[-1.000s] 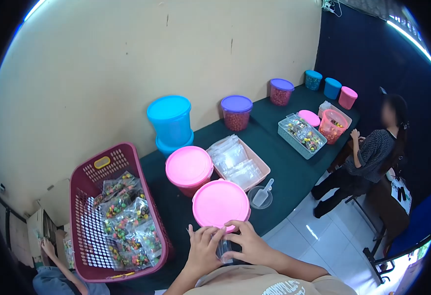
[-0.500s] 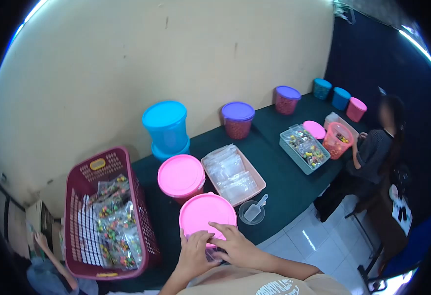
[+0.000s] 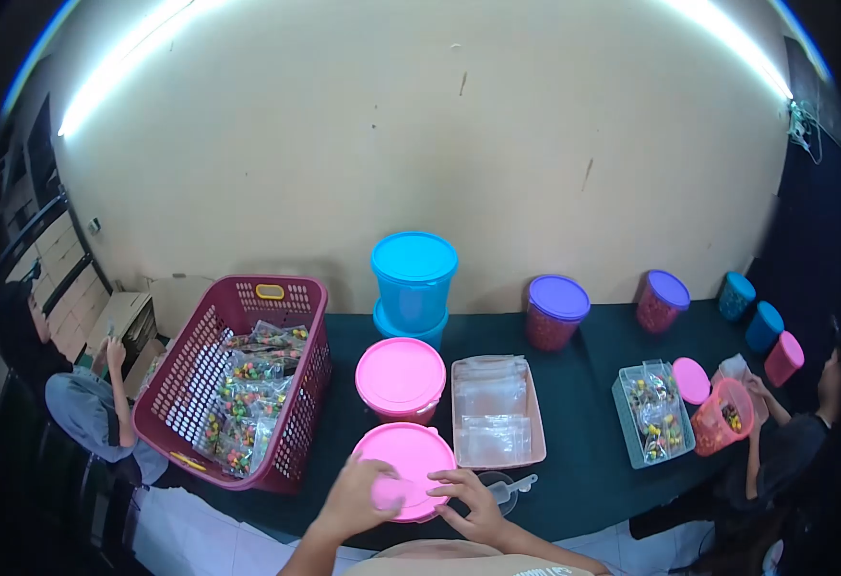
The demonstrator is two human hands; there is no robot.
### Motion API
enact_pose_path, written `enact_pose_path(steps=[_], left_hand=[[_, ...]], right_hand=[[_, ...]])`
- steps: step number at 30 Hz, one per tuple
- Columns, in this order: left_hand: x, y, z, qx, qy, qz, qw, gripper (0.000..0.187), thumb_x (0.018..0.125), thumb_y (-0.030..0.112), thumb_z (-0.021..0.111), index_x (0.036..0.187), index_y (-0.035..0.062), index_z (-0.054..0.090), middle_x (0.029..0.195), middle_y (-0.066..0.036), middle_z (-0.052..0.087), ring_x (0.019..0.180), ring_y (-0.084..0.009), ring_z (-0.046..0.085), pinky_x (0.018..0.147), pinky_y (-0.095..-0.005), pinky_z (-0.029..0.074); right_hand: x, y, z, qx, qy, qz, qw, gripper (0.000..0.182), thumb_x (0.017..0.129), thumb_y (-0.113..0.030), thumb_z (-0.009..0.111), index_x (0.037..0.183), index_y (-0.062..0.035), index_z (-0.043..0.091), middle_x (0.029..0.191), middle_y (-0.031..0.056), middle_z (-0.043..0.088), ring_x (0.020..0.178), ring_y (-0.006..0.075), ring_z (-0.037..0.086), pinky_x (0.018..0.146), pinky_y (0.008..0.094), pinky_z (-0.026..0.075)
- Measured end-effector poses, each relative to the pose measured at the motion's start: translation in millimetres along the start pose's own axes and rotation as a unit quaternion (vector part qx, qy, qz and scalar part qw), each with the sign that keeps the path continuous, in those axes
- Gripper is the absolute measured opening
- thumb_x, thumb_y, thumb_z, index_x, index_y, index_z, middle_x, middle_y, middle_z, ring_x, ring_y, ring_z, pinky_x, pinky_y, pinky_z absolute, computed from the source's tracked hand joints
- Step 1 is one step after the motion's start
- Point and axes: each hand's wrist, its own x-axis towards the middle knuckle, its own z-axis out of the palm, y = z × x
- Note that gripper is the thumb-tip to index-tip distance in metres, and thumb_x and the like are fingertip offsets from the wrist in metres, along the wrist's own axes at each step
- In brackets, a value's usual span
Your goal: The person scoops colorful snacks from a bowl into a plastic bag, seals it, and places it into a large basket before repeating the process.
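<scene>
A round tub with a pink lid [image 3: 411, 456] stands at the table's front edge, right before me. My left hand [image 3: 358, 494] is over the lid's left side, a little smeared by motion, its fingers and thumb apart. On the right rim of the same lid lie the fingertips of my right hand [image 3: 473, 504], spread and holding nothing. A clear scoop [image 3: 509, 490] in a small clear bowl [image 3: 492, 480] sits just beyond my right hand. Behind the near tub is a second pink-lidded tub [image 3: 401, 376].
A maroon basket [image 3: 319, 403] with filled candy bags stands left. Stacked blue tubs [image 3: 414, 278] are behind. A pink tray [image 3: 538, 432] holds clear bags. Purple-lidded tubs [image 3: 557, 300] line the back. One person [image 3: 89, 403] is left, another [image 3: 790, 446] right, near a green basket [image 3: 631, 442].
My view has turned left and levelled toward the wall. My hands, close together at the lid's front before, are now apart, the left over the lid and the right at its rim.
</scene>
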Motion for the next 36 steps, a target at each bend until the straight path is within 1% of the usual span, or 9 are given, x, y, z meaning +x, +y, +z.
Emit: enact_pose_path(steps=[2,4,5,18,19,22,28,31,36], left_hand=[[-15,-8,-6,0.012,0.06,-0.034,0.998,0.041,0.064,0.019,0.079,0.096,0.0045,0.058,0.091,-0.009,0.062,0.091,-0.0253,0.062,0.097,-0.0453,0.041],[-25,-2,-15,-0.114,0.073,-0.21,0.968,0.041,0.065,0.022,0.078,0.096,0.0042,0.059,0.091,-0.01,0.061,0.087,-0.0292,0.061,0.081,-0.0376,0.048],[-30,-14,-13,-0.037,0.094,-0.147,0.984,0.04,0.065,0.021,0.078,0.094,0.0037,0.058,0.088,-0.011,0.061,0.081,-0.0283,0.061,0.074,-0.0358,0.049],[-57,-28,-11,0.026,0.21,-0.197,0.957,0.053,0.062,0.014,0.078,0.106,0.0037,0.05,0.093,-0.013,0.057,0.088,-0.0329,0.057,0.088,-0.0414,0.044],[-55,-25,-15,0.026,0.231,-0.176,0.956,0.051,0.064,0.006,0.074,0.109,0.0027,0.049,0.093,-0.011,0.057,0.085,-0.0207,0.057,0.08,-0.0326,0.047],[-59,-25,-22,-0.029,0.255,-0.207,0.944,0.051,0.065,0.006,0.073,0.11,0.0028,0.048,0.094,-0.01,0.057,0.086,-0.0185,0.057,0.081,-0.0316,0.047],[-62,-55,-21,-0.06,0.19,-0.197,0.96,0.05,0.068,0.008,0.073,0.11,0.003,0.048,0.095,-0.008,0.058,0.087,-0.0152,0.058,0.081,-0.0295,0.047],[-61,-82,-10,-0.274,0.138,-0.263,0.915,0.044,0.071,0.006,0.073,0.108,0.0026,0.05,0.094,-0.007,0.061,0.089,-0.0166,0.059,0.083,-0.0315,0.047],[-52,-103,-14,-0.284,0.039,-0.324,0.902,0.04,0.075,0.007,0.072,0.107,0.0022,0.049,0.095,-0.007,0.061,0.088,-0.0148,0.059,0.08,-0.03,0.047]], right_hand=[[-7,21,10,0.047,0.019,-0.001,0.999,0.034,0.083,-0.024,0.066,0.113,-0.0105,0.061,0.133,0.0105,0.048,0.122,0.0279,0.044,0.103,0.0437,0.034],[-8,52,24,-0.119,-0.156,-0.026,0.98,0.035,0.084,-0.031,0.065,0.114,-0.0121,0.06,0.129,0.0073,0.052,0.121,0.0256,0.047,0.103,0.0458,0.032],[-18,68,34,-0.23,-0.166,-0.055,0.957,0.038,0.084,-0.036,0.064,0.115,-0.0142,0.059,0.125,0.0033,0.056,0.121,0.0232,0.048,0.103,0.0476,0.032],[0,47,15,-0.137,-0.089,-0.078,0.983,0.014,0.078,-0.017,0.068,0.089,-0.011,0.061,0.09,-0.0004,0.062,0.087,0.0174,0.058,0.096,0.0479,0.035],[5,42,6,-0.141,-0.08,-0.067,0.984,0.015,0.077,-0.017,0.069,0.088,-0.0112,0.061,0.089,-0.0004,0.063,0.086,0.0177,0.058,0.096,0.0485,0.035],[25,27,-13,-0.166,-0.059,-0.051,0.983,0.018,0.074,-0.019,0.073,0.086,-0.012,0.062,0.089,-0.0008,0.064,0.085,0.0192,0.057,0.097,0.0495,0.034],[80,65,5,-0.302,0.016,-0.095,0.948,0.016,0.074,-0.02,0.07,0.083,-0.0115,0.06,0.085,-0.0006,0.06,0.087,0.0194,0.055,0.096,0.0483,0.033],[108,120,17,-0.362,0.025,-0.082,0.928,0.015,0.075,-0.022,0.068,0.082,-0.0124,0.06,0.085,-0.0008,0.059,0.088,0.0193,0.054,0.096,0.0485,0.032],[121,147,20,-0.404,-0.014,-0.023,0.915,0.018,0.075,-0.023,0.069,0.087,-0.0126,0.061,0.092,-0.0008,0.06,0.093,0.0204,0.053,0.096,0.0494,0.031]])
